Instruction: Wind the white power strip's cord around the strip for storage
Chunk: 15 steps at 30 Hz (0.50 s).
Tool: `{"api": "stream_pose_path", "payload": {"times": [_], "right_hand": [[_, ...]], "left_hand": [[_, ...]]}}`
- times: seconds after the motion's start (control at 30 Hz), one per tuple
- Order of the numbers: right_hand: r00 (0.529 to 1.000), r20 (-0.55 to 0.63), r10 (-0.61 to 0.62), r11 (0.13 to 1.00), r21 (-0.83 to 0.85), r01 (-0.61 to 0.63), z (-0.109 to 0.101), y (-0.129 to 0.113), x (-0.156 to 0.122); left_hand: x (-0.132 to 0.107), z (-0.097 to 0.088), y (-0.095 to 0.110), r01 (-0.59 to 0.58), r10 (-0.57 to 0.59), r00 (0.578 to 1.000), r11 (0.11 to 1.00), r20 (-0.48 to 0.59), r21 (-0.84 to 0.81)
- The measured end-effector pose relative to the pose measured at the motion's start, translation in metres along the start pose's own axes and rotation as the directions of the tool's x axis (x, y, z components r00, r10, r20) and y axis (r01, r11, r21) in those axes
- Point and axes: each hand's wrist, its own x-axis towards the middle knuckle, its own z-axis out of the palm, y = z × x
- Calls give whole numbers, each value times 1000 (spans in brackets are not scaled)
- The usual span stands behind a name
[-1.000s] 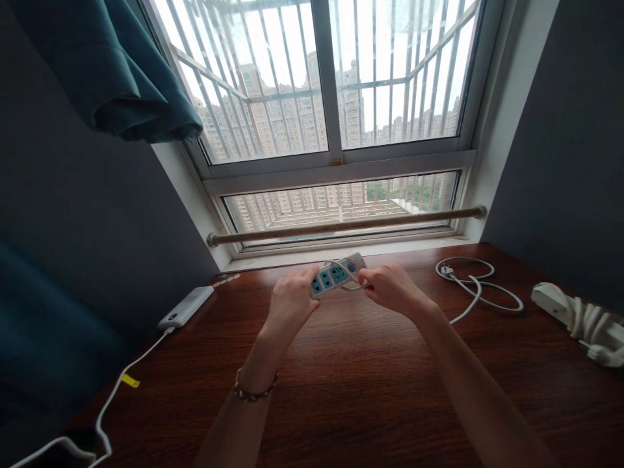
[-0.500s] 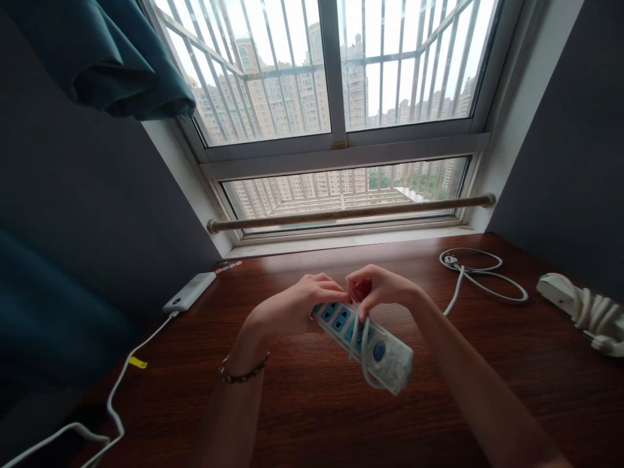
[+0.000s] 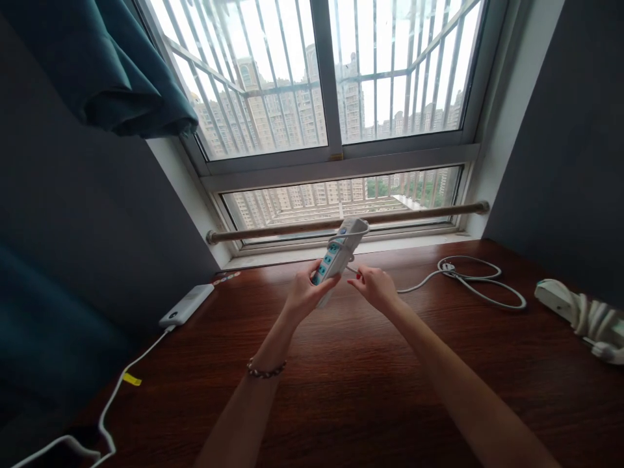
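My left hand (image 3: 308, 289) is closed around the lower end of a white power strip (image 3: 347, 250) with blue-green sockets, which is tilted up toward the window. Some of its white cord (image 3: 359, 232) loops around the strip's upper part. To the right of the strip, my right hand (image 3: 374, 286) pinches the cord where it leaves the strip. From that hand the cord runs right across the wooden surface (image 3: 341, 377) to a loose coil (image 3: 480, 281) with the plug (image 3: 448, 267) on it.
At the right edge lies a second white power strip (image 3: 556, 298), its cord wound around it. A white power bank (image 3: 188, 305) with a white cable (image 3: 119, 383) lies on the left. Behind the surface are a rail (image 3: 409, 214) and a barred window. A blue curtain (image 3: 121, 84) hangs upper left.
The power strip has swung from pointing down and right to pointing up toward the window. My left hand has turned with it, and my right hand has come away from the strip along the cord.
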Motion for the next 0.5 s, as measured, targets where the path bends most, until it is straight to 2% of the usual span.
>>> {"api": "stream_pose_path", "payload": {"times": [0.13,0.23,0.37,0.5], "right_hand": [[987,104,-125,983,-122,137,-4,-7,-5],[963,152,-221,955,-168,246,-10,-15,-9],[955,146,-259,930,-227,287,-24,-15,-11],[943,147,-299,917,-231,326,-40,-11,-10]], "left_hand": [[-1,0,-3,176,-126,971,953,-205,246],[-4,8,2,237,-141,953,898,-266,371],[-8,16,12,235,-133,962,851,-239,469],[-10,6,11,151,-119,988,852,-96,501]]}}
